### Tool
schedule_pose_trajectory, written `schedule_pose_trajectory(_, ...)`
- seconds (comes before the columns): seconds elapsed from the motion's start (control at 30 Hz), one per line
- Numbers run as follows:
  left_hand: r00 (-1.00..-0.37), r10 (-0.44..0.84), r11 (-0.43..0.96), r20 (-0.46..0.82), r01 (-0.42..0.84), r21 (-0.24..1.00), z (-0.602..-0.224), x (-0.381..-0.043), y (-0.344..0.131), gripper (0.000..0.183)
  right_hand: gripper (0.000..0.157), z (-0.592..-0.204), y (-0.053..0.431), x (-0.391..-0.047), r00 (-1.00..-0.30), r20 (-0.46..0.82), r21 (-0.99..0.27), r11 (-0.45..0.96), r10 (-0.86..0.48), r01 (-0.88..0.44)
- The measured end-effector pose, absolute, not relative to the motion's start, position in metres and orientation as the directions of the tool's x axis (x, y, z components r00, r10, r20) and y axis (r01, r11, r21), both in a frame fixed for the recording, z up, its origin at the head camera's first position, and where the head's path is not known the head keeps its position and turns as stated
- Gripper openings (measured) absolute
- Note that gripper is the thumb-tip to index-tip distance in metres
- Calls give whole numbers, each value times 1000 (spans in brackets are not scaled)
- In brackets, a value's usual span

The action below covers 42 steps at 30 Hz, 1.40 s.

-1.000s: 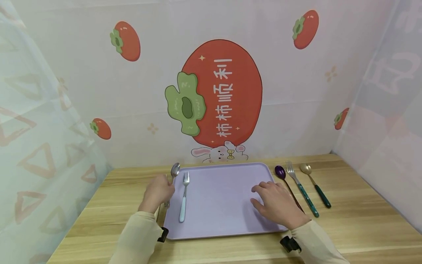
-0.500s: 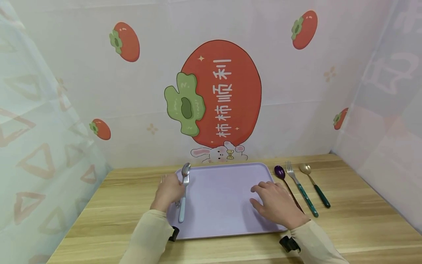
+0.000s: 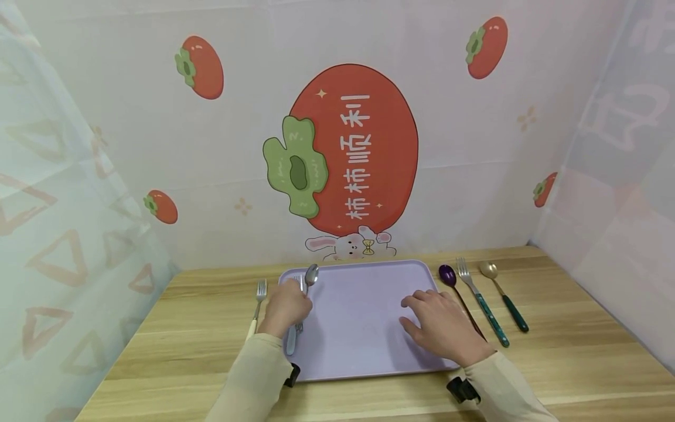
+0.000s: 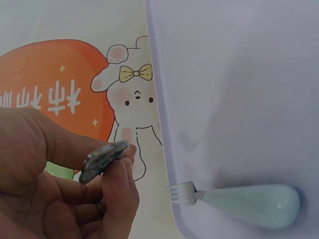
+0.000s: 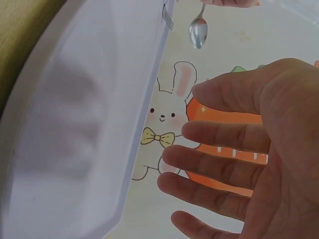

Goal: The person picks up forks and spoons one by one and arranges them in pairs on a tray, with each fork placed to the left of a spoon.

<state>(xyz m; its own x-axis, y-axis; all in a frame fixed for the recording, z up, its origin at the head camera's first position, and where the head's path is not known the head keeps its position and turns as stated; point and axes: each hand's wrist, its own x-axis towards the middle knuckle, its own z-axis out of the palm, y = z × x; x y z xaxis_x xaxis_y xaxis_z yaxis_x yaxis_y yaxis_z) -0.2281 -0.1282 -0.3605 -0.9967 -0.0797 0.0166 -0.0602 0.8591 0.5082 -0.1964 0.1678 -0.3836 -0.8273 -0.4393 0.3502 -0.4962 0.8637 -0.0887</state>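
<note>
My left hand point(image 3: 287, 308) pinches a silver spoon point(image 3: 312, 275) by its handle above the left part of the lilac tray point(image 3: 358, 328). Its bowl points away from me, and in the left wrist view the patterned handle end point(image 4: 103, 162) shows between thumb and fingers. On the tray, partly behind that hand, lies a fork with a pale blue handle point(image 4: 254, 204). My right hand point(image 3: 445, 325) hovers at the tray's right side; in the right wrist view its fingers point(image 5: 214, 164) are spread and hold nothing.
Left of the tray a cream-handled fork point(image 3: 261, 293) lies on the wooden table point(image 3: 174, 346). To the right lie a purple spoon point(image 3: 448, 275), a green-handled fork point(image 3: 490, 316) and a green-handled spoon point(image 3: 514, 310). A printed cloth wall point(image 3: 448, 193) stands behind.
My left hand has carried the spoon rightward from the tray's left edge, past the pale blue fork, uncovering the cream-handled fork. The right hand has stayed in place.
</note>
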Motion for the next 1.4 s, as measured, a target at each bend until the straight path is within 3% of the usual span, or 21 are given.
schedule_pose_trajectory(0.33,-994,-101,856,-40,-107,506,-371,-235,-119,5,24,-385,168,-197,-820,359,-87,859,-446,-505)
schedule_pose_trajectory(1.4,-984,-144,861,-103,-176,477,-384,-239,-115,14,24,-383,167,-195,-826,339,-97,856,-451,-507)
